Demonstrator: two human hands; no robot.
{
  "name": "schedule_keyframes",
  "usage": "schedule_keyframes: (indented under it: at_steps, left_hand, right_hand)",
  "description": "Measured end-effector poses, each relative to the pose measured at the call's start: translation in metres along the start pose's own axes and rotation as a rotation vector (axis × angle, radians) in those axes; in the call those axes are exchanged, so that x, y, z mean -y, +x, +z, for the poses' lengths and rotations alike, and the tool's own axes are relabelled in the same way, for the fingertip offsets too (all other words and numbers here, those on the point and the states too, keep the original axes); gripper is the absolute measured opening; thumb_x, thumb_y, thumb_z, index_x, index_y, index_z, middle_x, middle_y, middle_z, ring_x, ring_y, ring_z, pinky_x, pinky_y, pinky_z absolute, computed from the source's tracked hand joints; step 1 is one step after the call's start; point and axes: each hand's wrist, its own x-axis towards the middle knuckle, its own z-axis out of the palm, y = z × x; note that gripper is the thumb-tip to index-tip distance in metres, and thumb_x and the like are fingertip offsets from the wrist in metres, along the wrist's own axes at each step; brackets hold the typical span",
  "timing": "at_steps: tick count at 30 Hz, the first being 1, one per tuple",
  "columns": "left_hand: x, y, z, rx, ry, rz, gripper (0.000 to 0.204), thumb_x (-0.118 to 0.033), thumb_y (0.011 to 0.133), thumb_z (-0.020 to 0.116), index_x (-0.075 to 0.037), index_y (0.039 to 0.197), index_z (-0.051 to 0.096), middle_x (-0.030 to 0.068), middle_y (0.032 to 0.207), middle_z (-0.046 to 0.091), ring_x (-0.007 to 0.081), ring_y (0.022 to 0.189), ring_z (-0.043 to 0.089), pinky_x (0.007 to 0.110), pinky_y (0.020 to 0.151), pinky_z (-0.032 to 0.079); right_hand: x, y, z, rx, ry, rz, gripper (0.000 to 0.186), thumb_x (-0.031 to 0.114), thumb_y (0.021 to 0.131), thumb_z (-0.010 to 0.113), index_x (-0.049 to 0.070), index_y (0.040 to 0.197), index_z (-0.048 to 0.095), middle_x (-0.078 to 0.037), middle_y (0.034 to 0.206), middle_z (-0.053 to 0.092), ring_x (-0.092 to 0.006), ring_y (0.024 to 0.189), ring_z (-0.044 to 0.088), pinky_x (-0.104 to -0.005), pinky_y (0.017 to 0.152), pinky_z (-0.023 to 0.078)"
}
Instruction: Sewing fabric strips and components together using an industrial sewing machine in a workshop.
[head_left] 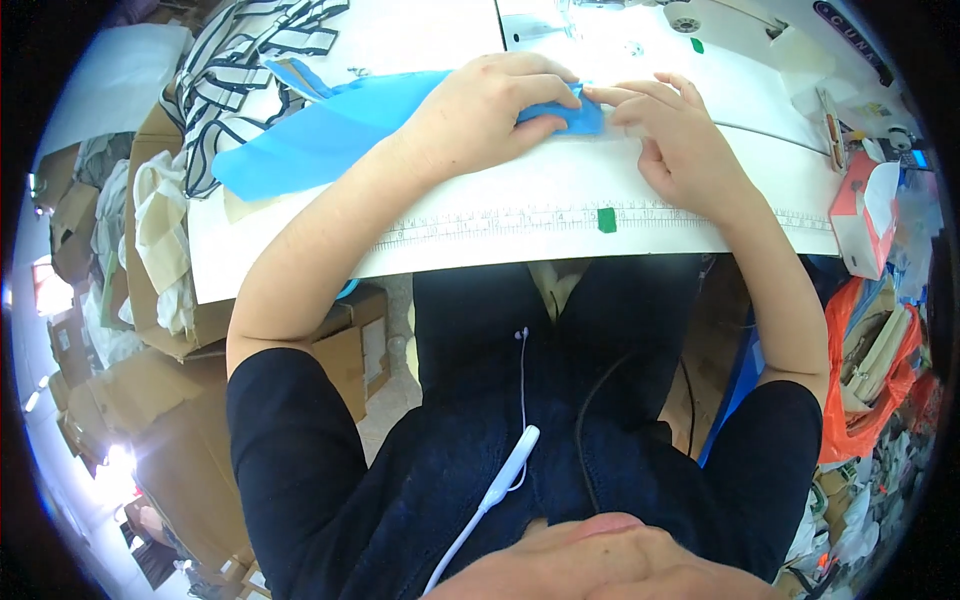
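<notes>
A long blue fabric piece (300, 140) lies across the white sewing table (500, 240), its narrow right end below my fingers. My left hand (490, 110) rests on it with bent fingers and thumb closed on the cloth. My right hand (680, 150) is at the right end of the cloth, index fingertip touching it, thumb and other fingers apart. Something pale and translucent lies under those fingertips; I cannot make out what. Black-and-white striped fabric (240, 60) is heaped at the back left, beside the blue piece.
A sewing machine (685, 15) stands at the back. A printed ruler strip runs along the front edge. Cardboard boxes (170, 420) with cloth are at the left. A pink box (855, 220) and an orange plastic bag (840, 430) are at the right.
</notes>
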Motion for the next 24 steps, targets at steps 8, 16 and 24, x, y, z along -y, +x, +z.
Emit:
schedule_keyframes:
  at_steps: [8, 16, 24]
  left_hand:
    - [0.0028, -0.0042, 0.002, -0.037, -0.004, 0.02, 0.017, -0.014, 0.082, 0.07, -0.011, 0.099, 0.07, 0.0049, 0.113, 0.065, 0.0236, 0.095, 0.065, 0.032, 0.079, 0.054]
    - [0.0022, -0.0073, -0.0001, -0.017, -0.085, -0.036, 0.02, -0.017, 0.081, 0.072, -0.011, 0.099, 0.07, 0.0048, 0.114, 0.065, 0.0237, 0.095, 0.065, 0.033, 0.08, 0.054]
    - [0.001, -0.0067, -0.0007, 0.003, -0.02, -0.018, 0.024, -0.02, 0.078, 0.075, -0.012, 0.1, 0.069, 0.0038, 0.116, 0.064, 0.023, 0.096, 0.065, 0.033, 0.081, 0.054]
  right_hand:
    - [0.0027, 0.0033, 0.0009, -0.009, 0.057, 0.079, 0.045, -0.005, 0.08, 0.051, 0.016, 0.119, 0.06, -0.001, 0.123, 0.062, -0.0165, 0.117, 0.054, -0.0484, 0.111, 0.028]
    - [0.0003, 0.0015, 0.0025, -0.002, 0.016, -0.006, 0.041, -0.003, 0.081, 0.052, 0.016, 0.116, 0.063, 0.002, 0.129, 0.06, -0.0164, 0.122, 0.052, -0.0486, 0.112, 0.027]
    - [0.0011, 0.0022, 0.0005, 0.007, 0.032, 0.009, 0.041, -0.003, 0.081, 0.052, 0.016, 0.115, 0.065, 0.002, 0.129, 0.06, -0.0162, 0.123, 0.051, -0.0477, 0.112, 0.026]
